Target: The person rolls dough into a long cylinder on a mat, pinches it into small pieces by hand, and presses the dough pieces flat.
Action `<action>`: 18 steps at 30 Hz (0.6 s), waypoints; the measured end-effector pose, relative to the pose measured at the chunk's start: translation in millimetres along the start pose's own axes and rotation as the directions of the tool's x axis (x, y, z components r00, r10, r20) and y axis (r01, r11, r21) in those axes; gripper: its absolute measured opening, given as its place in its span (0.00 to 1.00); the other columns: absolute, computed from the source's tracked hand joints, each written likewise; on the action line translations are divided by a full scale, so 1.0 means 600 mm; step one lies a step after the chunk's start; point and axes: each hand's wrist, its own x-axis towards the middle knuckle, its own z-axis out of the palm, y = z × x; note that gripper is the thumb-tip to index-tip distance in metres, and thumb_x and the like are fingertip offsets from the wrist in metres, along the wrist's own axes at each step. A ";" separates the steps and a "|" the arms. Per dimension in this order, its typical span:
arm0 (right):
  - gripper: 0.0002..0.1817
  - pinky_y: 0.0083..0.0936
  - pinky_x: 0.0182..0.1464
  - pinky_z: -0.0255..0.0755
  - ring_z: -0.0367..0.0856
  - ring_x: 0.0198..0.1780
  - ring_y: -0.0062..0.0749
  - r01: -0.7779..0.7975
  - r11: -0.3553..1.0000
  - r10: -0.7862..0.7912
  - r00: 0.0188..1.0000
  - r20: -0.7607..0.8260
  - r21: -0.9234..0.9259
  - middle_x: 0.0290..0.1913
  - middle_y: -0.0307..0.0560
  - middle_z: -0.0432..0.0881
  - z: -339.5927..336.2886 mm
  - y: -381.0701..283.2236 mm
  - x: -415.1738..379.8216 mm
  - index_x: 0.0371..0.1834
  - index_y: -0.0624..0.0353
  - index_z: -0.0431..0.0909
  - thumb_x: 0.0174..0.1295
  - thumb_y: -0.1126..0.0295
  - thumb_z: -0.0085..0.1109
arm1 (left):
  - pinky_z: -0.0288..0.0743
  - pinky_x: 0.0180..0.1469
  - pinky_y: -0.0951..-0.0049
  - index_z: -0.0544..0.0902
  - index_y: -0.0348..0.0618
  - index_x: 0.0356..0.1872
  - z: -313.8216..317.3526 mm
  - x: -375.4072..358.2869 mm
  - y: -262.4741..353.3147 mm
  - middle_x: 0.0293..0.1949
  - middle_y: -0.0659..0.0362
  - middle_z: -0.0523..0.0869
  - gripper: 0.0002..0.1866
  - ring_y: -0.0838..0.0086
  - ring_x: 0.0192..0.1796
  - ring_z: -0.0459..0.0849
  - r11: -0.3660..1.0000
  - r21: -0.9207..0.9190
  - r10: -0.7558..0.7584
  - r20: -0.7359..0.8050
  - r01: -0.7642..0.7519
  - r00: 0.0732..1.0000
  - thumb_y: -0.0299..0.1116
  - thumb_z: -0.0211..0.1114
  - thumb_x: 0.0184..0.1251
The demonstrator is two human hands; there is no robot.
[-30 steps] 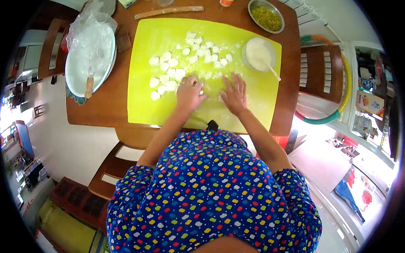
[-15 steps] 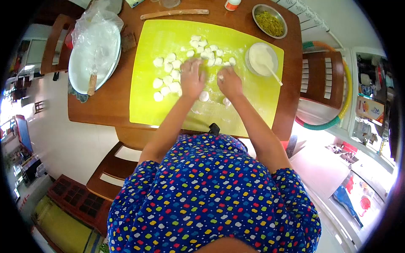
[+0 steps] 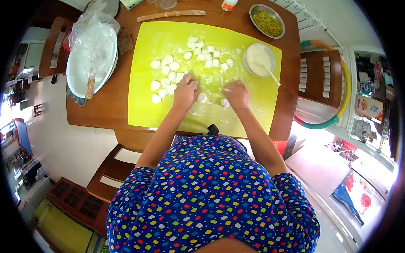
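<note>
Several white dough pieces (image 3: 165,82) lie on a floured green mat (image 3: 143,46), in a group at the left and another near the top middle. My left hand (image 3: 186,90) is over the mat beside the left group, its fingers curled; what they hold, if anything, is hidden. My right hand (image 3: 237,93) has its fingers pinched round a small white dough piece (image 3: 228,90). Between my hands, close to my body, lie a round dough piece (image 3: 201,98) and a second one (image 3: 225,102), the latter just below my right fingertips.
A bowl of flour (image 3: 252,69) with a white spoon stands on the mat's right. Behind are a metal bowl of green filling (image 3: 267,22), a white-and-orange bottle (image 3: 229,4) and a wooden rolling pin (image 3: 171,15). A large white basin (image 3: 78,84) under plastic sits left.
Both hands have moved back toward my body, away from the upper dough group. The right hand has also turned slightly. The whole view has shifted a little.
</note>
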 end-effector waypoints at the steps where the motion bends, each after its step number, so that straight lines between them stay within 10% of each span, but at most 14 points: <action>1: 0.13 0.39 0.51 0.74 0.79 0.48 0.43 -0.080 0.997 0.078 0.994 0.071 0.023 0.44 0.48 0.79 0.002 -0.001 0.003 0.37 0.51 0.86 0.50 0.59 0.68 | 0.78 0.39 0.62 0.85 0.47 0.39 0.006 -0.005 -0.007 0.42 0.54 0.81 0.13 0.61 0.38 0.83 0.998 -0.068 -0.005 0.006 0.005 1.000 0.36 0.72 0.51; 6: 0.27 0.46 0.67 0.60 0.67 0.65 0.50 0.027 0.987 -0.026 1.000 0.006 -0.157 0.62 0.53 0.71 -0.020 -0.050 0.001 0.58 0.50 0.78 0.54 0.54 0.65 | 0.76 0.44 0.59 0.85 0.47 0.36 -0.004 -0.009 -0.019 0.43 0.58 0.82 0.15 0.57 0.45 0.81 0.993 -0.111 0.034 -0.038 -0.038 0.999 0.40 0.74 0.48; 9: 0.38 0.50 0.75 0.41 0.50 0.75 0.54 0.194 0.946 -0.196 0.980 0.018 -0.259 0.74 0.56 0.55 0.022 -0.041 -0.013 0.72 0.46 0.62 0.58 0.52 0.61 | 0.71 0.56 0.53 0.85 0.47 0.43 -0.025 -0.004 0.007 0.52 0.56 0.80 0.21 0.50 0.58 0.75 0.999 0.037 -0.015 0.104 0.011 0.994 0.43 0.74 0.47; 11: 0.41 0.47 0.77 0.33 0.42 0.78 0.53 0.196 0.939 -0.164 0.977 0.134 -0.283 0.78 0.56 0.46 0.026 -0.040 -0.017 0.76 0.44 0.53 0.60 0.51 0.59 | 0.61 0.65 0.47 0.78 0.46 0.58 -0.013 0.010 0.027 0.62 0.51 0.73 0.33 0.46 0.68 0.64 0.981 0.098 0.173 -0.074 -0.166 0.982 0.47 0.73 0.49; 18: 0.29 0.45 0.70 0.54 0.62 0.68 0.51 0.163 0.972 -0.185 0.975 -0.122 -0.172 0.71 0.51 0.63 0.020 -0.015 0.035 0.70 0.48 0.66 0.62 0.66 0.54 | 0.56 0.69 0.47 0.63 0.45 0.71 0.023 0.008 0.034 0.67 0.47 0.66 0.42 0.48 0.69 0.62 0.958 0.216 0.185 0.043 -0.190 0.982 0.49 0.67 0.57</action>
